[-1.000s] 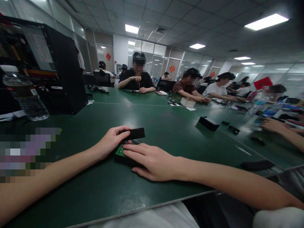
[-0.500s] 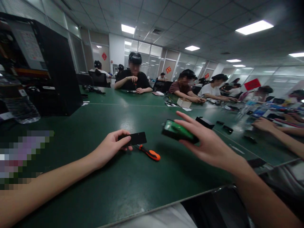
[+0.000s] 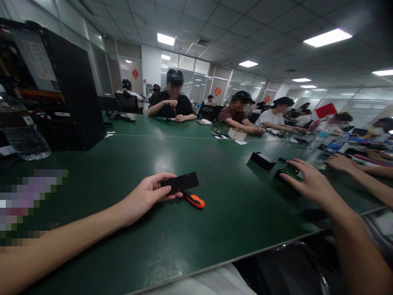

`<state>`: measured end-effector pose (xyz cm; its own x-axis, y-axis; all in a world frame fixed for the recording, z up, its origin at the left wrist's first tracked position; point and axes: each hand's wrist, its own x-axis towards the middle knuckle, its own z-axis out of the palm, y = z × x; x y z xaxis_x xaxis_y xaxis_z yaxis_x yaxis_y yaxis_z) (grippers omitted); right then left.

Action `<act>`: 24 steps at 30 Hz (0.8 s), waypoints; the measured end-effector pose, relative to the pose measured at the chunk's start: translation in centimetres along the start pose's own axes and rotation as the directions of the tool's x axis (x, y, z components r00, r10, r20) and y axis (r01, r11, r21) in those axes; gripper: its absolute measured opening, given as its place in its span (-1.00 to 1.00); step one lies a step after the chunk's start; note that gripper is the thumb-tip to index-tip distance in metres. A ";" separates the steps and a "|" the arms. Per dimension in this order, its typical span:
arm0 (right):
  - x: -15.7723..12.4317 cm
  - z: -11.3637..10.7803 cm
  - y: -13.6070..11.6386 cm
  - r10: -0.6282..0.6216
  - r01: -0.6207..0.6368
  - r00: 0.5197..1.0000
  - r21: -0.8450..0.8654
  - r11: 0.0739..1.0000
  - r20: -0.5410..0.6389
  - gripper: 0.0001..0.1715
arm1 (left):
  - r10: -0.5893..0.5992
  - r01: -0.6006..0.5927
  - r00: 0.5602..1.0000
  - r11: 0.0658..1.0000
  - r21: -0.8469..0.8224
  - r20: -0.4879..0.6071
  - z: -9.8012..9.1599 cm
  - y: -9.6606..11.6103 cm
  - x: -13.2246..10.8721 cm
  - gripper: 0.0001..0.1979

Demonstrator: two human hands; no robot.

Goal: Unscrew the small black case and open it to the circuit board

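Observation:
A flat black rectangular plate [image 3: 186, 181] is held in my left hand [image 3: 156, 189], pinched between thumb and fingers and raised above the table. Just under it lies a screwdriver [image 3: 196, 201] with an orange and black handle, its shaft hidden behind my fingers and the plate. Far over to the right, my right hand [image 3: 315, 186] has thumb and fingers around a black and green box-shaped part [image 3: 289, 171], low at the tabletop. Shadow and my hand hide much of that part. Left of it stands a black angled cover [image 3: 262, 160].
A black computer case [image 3: 73, 90] and a water bottle [image 3: 26, 135] stand on the left of the green table [image 3: 138, 241]. A co-worker's hand [image 3: 340, 162] rests close beyond my right hand. A small pale box [image 3: 237, 134] sits farther back.
My right hand has carried the black and green part rightward, past the angled cover and down to the tabletop. The plate in my left hand has shifted slightly right.

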<state>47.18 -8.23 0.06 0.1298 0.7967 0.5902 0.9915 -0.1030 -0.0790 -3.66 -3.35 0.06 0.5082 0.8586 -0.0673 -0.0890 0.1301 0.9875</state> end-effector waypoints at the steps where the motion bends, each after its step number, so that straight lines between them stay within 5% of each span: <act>1: -0.1 -0.7 -3.1 -0.102 0.104 0.994 0.043 0.994 -0.037 -0.34 | -0.026 0.026 1.000 0.999 -0.020 0.002 0.1 0.1 -0.1 -0.65; 3: -0.9 -2.0 -10.2 -0.364 0.374 0.927 0.164 0.913 -0.089 -0.37 | -0.075 0.078 0.997 0.992 -0.094 0.035 0.2 0.1 -0.4 -0.59; 4: -1.5 -2.5 -13.9 -0.506 0.515 0.857 0.186 0.836 -0.100 -0.37 | -0.096 0.107 0.992 0.984 -0.145 0.079 0.3 0.1 -0.6 -0.57; 7: -3.2 -3.6 -22.9 -0.837 0.848 0.530 0.114 0.518 -0.136 -0.37 | -0.110 0.185 0.956 0.946 -0.266 0.273 0.2 -0.1 -1.3 -0.53; 9: -3.7 -3.6 -26.3 -0.913 0.917 0.392 0.121 0.380 -0.109 -0.43 | -0.081 0.196 0.927 0.936 -0.291 0.367 0.2 -0.3 -1.6 -0.52; 12: -3.5 -3.1 -28.0 -0.947 0.942 0.304 0.179 0.283 -0.105 -0.59 | -0.059 0.200 0.903 0.935 -0.293 0.426 0.2 -0.4 -1.8 -0.54; 15: -3.2 -2.9 -27.2 -0.938 0.933 0.324 0.206 0.295 -0.123 -0.61 | -0.093 0.227 0.905 0.931 -0.287 0.416 0.3 -0.3 -1.7 -0.57; 17: -3.0 -3.1 -25.5 -0.911 0.906 0.394 0.220 0.362 -0.120 -0.60 | -0.119 0.238 0.910 0.934 -0.267 0.396 0.4 -0.1 -1.7 -0.56; 20: -2.0 -3.4 -20.7 -0.804 0.809 0.581 0.200 0.553 -0.127 -0.60 | -0.149 0.242 0.906 0.950 -0.197 0.395 0.6 0.2 -1.7 -0.56; 24: 0.4 -2.2 -10.6 -0.515 0.533 0.831 0.038 0.845 -0.209 -0.65 | -0.175 0.236 0.892 0.967 -0.100 0.416 0.7 0.5 -1.7 -0.67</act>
<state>36.76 -8.14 2.90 -0.4026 0.5904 0.6995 0.9070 0.3603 0.2178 -3.96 -5.08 0.80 0.8256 0.5370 -0.1733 -0.0518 0.3780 0.9244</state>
